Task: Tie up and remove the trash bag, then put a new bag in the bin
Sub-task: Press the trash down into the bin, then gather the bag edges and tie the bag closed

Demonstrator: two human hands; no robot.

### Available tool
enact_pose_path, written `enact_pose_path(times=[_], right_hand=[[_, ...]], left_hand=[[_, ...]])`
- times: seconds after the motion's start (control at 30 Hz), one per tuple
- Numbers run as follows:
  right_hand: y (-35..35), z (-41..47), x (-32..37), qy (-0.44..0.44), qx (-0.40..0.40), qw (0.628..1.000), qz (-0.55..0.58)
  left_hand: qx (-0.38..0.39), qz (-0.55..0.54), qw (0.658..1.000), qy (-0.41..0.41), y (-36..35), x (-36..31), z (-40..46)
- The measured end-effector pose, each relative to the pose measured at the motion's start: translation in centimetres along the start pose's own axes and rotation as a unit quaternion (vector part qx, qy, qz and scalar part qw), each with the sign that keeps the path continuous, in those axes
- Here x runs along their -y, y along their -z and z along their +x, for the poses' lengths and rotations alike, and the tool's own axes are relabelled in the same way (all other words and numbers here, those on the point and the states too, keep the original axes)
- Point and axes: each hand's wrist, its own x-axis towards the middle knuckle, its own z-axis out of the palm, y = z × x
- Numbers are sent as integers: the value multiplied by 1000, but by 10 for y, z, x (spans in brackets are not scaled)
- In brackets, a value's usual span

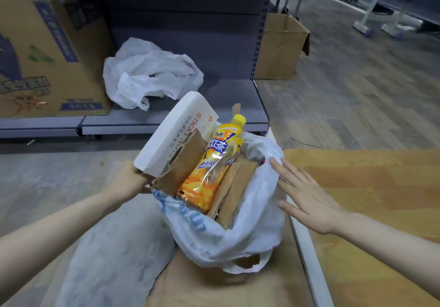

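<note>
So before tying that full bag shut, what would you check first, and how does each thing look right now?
1. Trash bag mouth open, rim reachable: ok.
2. Contents sit below the rim: not ok; white box and yellow bottle stick out.
3. Left hand grips the bag edge: cannot tell; it is at the box's lower corner.
4. Right hand holds the bag: not ok; fingers straight, against its side.
5. Spare bag ready on the shelf: ok.

Left hand's fingers point(140, 174) behind the white box point(171, 135); bin perhaps beneath the trash bag point(250, 230).
</note>
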Motion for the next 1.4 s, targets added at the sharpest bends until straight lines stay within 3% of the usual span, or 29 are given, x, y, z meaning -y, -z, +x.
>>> enact_pose_path(times=[0.17, 0.27, 0.4, 0.63, 0.73, 0.83, 0.9, 0.97, 1.07, 1.27, 1.4], right_hand=[[-4, 35, 6, -51, -64, 983, 162], [-6, 57, 3, -81, -57, 969, 226], [-2, 85, -1, -97, -89, 951, 278], [12, 92, -3, -72, -83, 948, 299], [10, 86, -12, -105, -96, 948, 284], [13, 74, -29, -180, -128, 930, 293], [14, 65, -46, -217, -119, 924, 290], [14, 60, -64, -234, -91, 933, 259], [10, 63, -79, -255, -40, 929, 266], [-10, 78, -66, -311, 23, 846, 434], [-24, 70, -62, -291, 52, 824, 482]], left_hand=[[-14, -29, 999, -6, -7, 7, -42], [-41, -72, 997, 0, -10, 14, -53], [-7, -91, 996, -19, -29, 11, -72], [64, 33, 984, -160, -36, 24, -78], [35, 80, 977, -196, -29, 27, -72], [-73, -4, 991, -109, -23, 39, -47], [-91, -89, 992, -11, -20, 44, -22], [-56, -141, 986, 63, -21, 47, 3], [-10, -172, 980, 98, -21, 46, 38], [66, -303, 920, 238, -21, 67, 103], [119, -337, 907, 222, -32, 74, 102]])
